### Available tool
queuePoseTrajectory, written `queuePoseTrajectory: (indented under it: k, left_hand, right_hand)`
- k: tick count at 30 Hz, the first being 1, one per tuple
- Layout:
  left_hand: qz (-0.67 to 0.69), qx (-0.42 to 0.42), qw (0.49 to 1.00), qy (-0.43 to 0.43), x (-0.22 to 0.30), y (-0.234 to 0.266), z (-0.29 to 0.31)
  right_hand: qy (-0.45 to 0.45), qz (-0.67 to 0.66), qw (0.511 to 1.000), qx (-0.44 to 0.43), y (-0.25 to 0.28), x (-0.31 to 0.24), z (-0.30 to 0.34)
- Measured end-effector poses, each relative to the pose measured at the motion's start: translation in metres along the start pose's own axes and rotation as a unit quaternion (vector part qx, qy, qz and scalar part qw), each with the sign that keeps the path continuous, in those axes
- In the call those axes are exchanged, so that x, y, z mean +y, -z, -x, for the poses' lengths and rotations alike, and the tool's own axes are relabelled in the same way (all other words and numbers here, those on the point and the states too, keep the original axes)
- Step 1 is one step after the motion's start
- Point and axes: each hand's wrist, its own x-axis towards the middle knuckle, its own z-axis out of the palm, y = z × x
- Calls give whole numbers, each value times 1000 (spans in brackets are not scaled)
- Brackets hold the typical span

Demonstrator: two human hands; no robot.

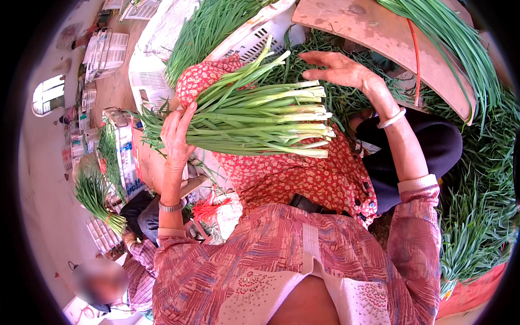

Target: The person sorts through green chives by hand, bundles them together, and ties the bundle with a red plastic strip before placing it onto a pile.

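Note:
A thick bunch of garlic chives [254, 116] lies sideways across my lap, pale stem ends to the right and green leaves to the left. My left hand [177, 130] is wrapped round its leafy part. A few stalks slant upward out of the bunch, above the others. Just above the white stem ends, my right hand [338, 70] is lifted with fingers apart and nothing in it. Red patterned cloth [292, 176] covers my lap beneath the bunch.
A white plastic basket [265, 40] stands ahead beside more long green leaves [208, 35]. At the far right, a board [352, 21] bears chives and a red strap [417, 65]. Loose greens [476, 189] pile up on the right. At left, a co-worker [143, 271] sits near a tied bunch [97, 200].

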Motion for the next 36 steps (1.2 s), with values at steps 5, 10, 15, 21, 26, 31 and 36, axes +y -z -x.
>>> queuePoseTrajectory:
  k: [5,10,15,21,26,31,36]
  left_hand:
    - [5,10,1000,-19,-1,-2,-5]
    - [14,13,1000,-5,0,-2,-8]
    - [125,-31,984,122,3,5,-10]
    - [244,-180,922,241,4,30,-28]
    - [391,-192,846,308,6,33,-29]
    - [436,-191,809,345,-1,30,-23]
    - [414,-165,832,332,9,30,-31]
  right_hand:
    - [164,-178,970,-24,-32,-22,-40]
    - [71,-268,956,-91,-29,-32,-39]
    - [22,-265,963,36,14,-12,12]
    - [5,168,975,143,28,-9,83]
    - [97,43,945,309,38,-68,82]
    - [184,-53,915,354,6,-112,52]
    - [157,26,921,355,-12,-128,10]
